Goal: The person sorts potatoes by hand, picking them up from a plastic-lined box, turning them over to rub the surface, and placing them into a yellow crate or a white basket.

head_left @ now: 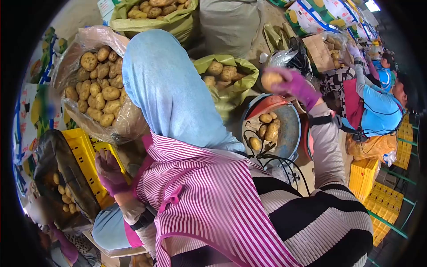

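My right hand (pixel 299 87), in a purple glove, is raised at the upper right. Its fingers grip a potato (pixel 270 81), held above the rim of a round basin (pixel 288 127) that has several potatoes (pixel 270 132) in it. On the left, my left hand (pixel 109 171), gloved too, has its fingers stretched out and holds nothing. It is over the edge of a yellow plastic crate (pixel 84 158). Just above that hand stands a big plastic-lined bag (pixel 122 133) full of potatoes (pixel 101 89).
A green sack of potatoes (pixel 244 86) stands beside the basin. Another green sack (pixel 120 26) and a grey sack (pixel 229 29) are at the top. A dark bag with potatoes (pixel 66 196) lies at left. Co-workers (pixel 378 111) sit at right, near yellow crates (pixel 382 202).
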{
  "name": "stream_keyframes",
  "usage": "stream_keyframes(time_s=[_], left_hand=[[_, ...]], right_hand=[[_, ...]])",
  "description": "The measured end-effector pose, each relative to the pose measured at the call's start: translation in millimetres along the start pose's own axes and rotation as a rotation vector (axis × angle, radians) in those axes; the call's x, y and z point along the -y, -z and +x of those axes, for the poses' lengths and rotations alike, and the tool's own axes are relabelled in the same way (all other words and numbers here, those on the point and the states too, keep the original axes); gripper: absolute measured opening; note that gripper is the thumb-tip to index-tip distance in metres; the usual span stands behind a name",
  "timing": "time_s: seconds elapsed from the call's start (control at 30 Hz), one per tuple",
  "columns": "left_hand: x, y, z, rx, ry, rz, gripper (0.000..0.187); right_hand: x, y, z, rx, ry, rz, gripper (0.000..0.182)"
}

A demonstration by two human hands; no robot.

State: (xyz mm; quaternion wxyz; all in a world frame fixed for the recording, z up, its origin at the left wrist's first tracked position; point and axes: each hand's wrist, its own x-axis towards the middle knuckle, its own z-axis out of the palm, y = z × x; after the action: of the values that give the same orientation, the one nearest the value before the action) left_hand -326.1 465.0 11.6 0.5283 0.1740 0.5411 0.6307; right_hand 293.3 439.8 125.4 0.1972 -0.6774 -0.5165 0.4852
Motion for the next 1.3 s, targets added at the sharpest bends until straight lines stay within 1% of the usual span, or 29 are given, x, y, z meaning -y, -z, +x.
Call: stream_keyframes(time_s=[0.03, 0.07, 0.1, 0.13, 0.17, 0.2, 0.23, 0.27, 0.37, 0.4, 0.47, 0.53, 0.6, 0.63, 0.7, 0.73, 0.8, 0.83, 0.87, 0.9, 0.93, 0.97, 1.0, 1.03, 1.1, 1.2, 1.23, 1.27, 1.3], left_hand=[[0.9, -1.0, 0.8, -0.011, 0.008, -0.007, 0.045], [0.7, 0.6, 0.5, -0.027, 0.015, -0.008, 0.046], [10.4, 8.3, 1.7, -0.003, -0.067, 0.205, 0.047], [2.3, -15.0, -9.4, -0.097, -0.025, 0.132, 0.046], [-7.0, -37.2, -22.2, -0.193, 0.011, 0.055, 0.044], [-2.6, -23.2, -15.7, -0.167, 0.021, 0.079, 0.043], [2.2, -9.3, -10.1, -0.14, 0.03, 0.103, 0.042], [7.0, -6.9, -10.2, -0.124, 0.003, 0.062, 0.042], [2.0, -26.3, -21.9, -0.146, 0.039, -0.042, 0.044], [2.4, -28.7, -23.6, -0.121, 0.036, -0.008, 0.044], [3.7, -30.5, -23.2, -0.057, 0.041, 0.058, 0.043], [1.3, -30.3, -20.6, -0.094, 0.014, 0.144, 0.038], [4.6, -22.4, -11.7, -0.095, -0.04, 0.24, 0.036], [4.4, -20.9, -7.1, -0.081, -0.071, 0.248, 0.035], [-2.8, -21.9, 10.9, -0.046, -0.147, 0.283, 0.035], [-10.4, -29.2, 20.8, -0.03, -0.224, 0.491, 0.035], [-18.9, -53.5, 48.1, -0.001, -0.362, 0.904, 0.035], [-22.0, -66.2, 70.1, 0.085, -0.276, 0.971, 0.04], [-17.6, -67.5, 103.0, 0.059, -0.103, 1.061, 0.041], [-12.1, -69.5, 132.3, 0.048, 0.075, 1.159, 0.043], [2.3, -88.8, 161.0, 0.086, 0.317, 1.346, 0.045], [24.5, -91.0, 175.8, -0.006, 0.17, 1.584, 0.046], [48.2, -81.9, 196.7, 0.027, 0.162, 1.638, 0.05], [77.1, -76.1, 217.4, 0.051, 0.095, 1.842, 0.052], [88.9, -76.8, 227.3, 0.015, 0.067, 2.067, 0.054], [78.8, -96.4, 215.6, -0.212, 0.165, 1.952, 0.052], [86.0, -92.4, 221.3, -0.325, 0.175, 1.791, 0.053], [90.2, -89.3, 225.7, -0.362, 0.179, 1.726, 0.06], [93.7, -86.4, 229.7, -0.4, 0.181, 1.66, 0.068]], right_hand=[[-34.2, -14.2, -16.0, 0.037, -0.27, 0.223, 0.049], [-79.2, -18.0, -22.2, 0.214, -0.23, -0.179, 0.046], [-108.2, -26.5, -28.0, 0.216, -0.253, -0.384, 0.043], [-136.3, -35.6, -35.1, 0.226, -0.278, -0.587, 0.04], [-173.9, -31.6, -33.4, 0.175, -0.209, -0.411, 0.049], [-140.7, -37.1, -24.4, 0.026, 0.044, -0.488, 0.047], [-112.7, -38.1, -5.3, -0.097, 0.023, -0.277, 0.052], [-49.1, -42.6, 9.3, -0.236, 0.088, -0.276, 0.048], [92.8, -55.9, 67.0, -0.345, 0.606, 0.021, 0.039], [166.2, -88.5, 68.4, -0.334, 0.784, 0.117, 0.036], [253.4, -134.0, 82.7, -0.158, 0.965, 0.21, 0.031], [309.7, -173.0, 111.4, 0.12, 1.17, 0.097, 0.031], [351.7, -219.6, 139.1, 0.3, 1.277, 0.118, 0.031], [364.5, -237.4, 151.1, 0.306, 1.318, 0.09, 0.033], [371.7, -258.3, 152.0, 0.38, 1.214, 0.152, 0.043], [375.3, -268.7, 152.4, 0.413, 1.161, 0.184, 0.049], [355.1, -293.0, 180.6, 0.457, 1.128, 0.189, 0.032], [343.0, -298.6, 187.4, 0.452, 1.118, 0.144, 0.033], [328.4, -309.8, 202.7, 0.36, 1.263, 0.152, 0.032], [330.1, -309.7, 200.0, 0.412, 1.104, 0.203, 0.035], [343.1, -291.3, 190.5, 0.363, 0.952, 0.317, 0.044], [356.1, -269.4, 186.3, 0.186, 0.99, 0.375, 0.048], [350.7, -254.8, 206.9, 0.025, 1.114, 0.603, 0.052], [360.8, -220.7, 216.1, -0.041, 0.826, 0.998, 0.053], [328.6, -182.3, 272.4, -0.133, 1.152, 1.124, 0.05], [348.7, -198.8, 257.2, -0.071, 0.615, 1.039, 0.057], [339.9, -218.1, 251.9, 0.096, 0.665, 0.932, 0.057], [350.8, -242.8, 224.3, 0.049, 0.699, 0.745, 0.055], [349.4, -257.0, 219.8, 0.053, 0.816, 0.634, 0.053]])
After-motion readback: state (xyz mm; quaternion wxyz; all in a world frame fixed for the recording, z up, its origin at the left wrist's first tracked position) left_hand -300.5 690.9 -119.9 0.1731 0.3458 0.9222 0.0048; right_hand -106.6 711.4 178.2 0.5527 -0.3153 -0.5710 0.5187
